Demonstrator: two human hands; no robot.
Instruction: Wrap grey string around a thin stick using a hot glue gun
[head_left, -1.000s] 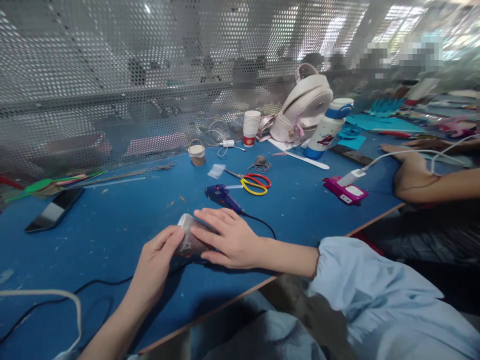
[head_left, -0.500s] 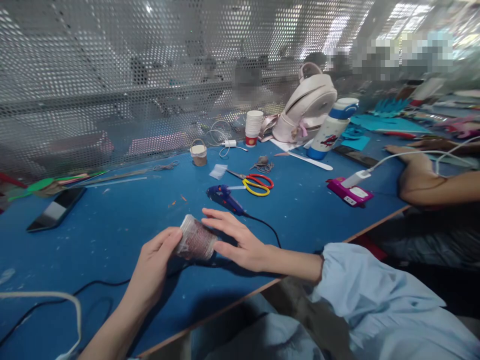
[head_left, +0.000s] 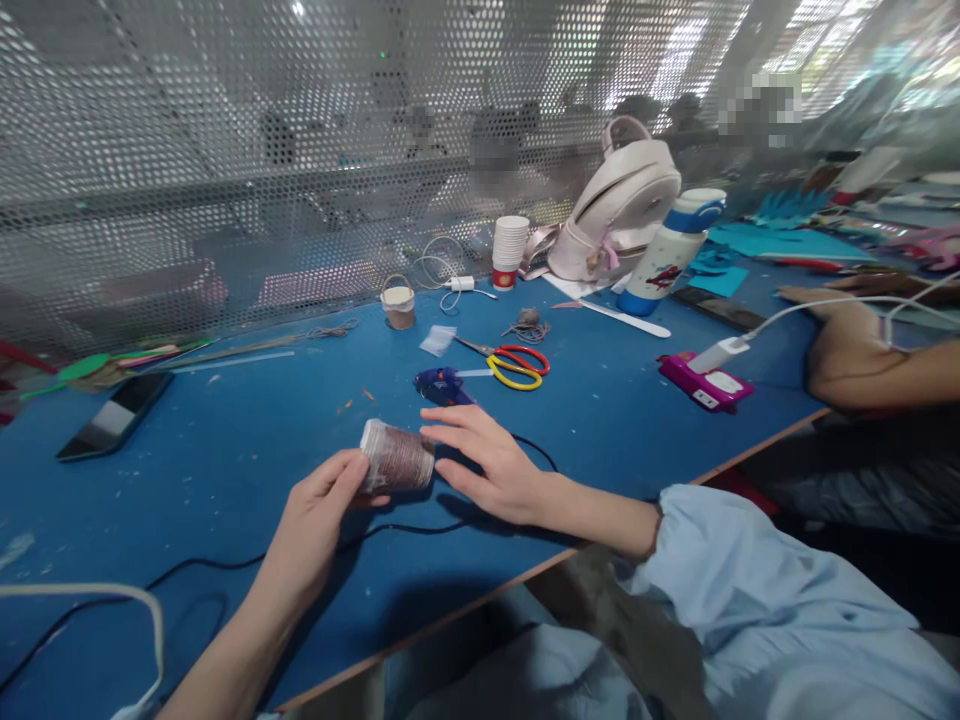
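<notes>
Tilted on its side above the blue table, a paper cup wrapped in brownish-red string is held by my left hand, thumb on top and fingers beneath. My right hand is at the cup's other end with its fingers spread; whether a fingertip touches the rim is hard to tell. Behind my right hand lies a blue glue gun, partly covered by it. Scissors with red and yellow handles rest just beyond the glue gun.
A small bucket-shaped cup, stacked paper cups, a grey string bundle and a water bottle stand or lie farther back. At left is a phone; at right, a purple power strip near another person's arm. Black cord crosses the front.
The cup has turned to lie more level in my left hand. My right hand has shifted slightly right and up, and now covers part of the glue gun.
</notes>
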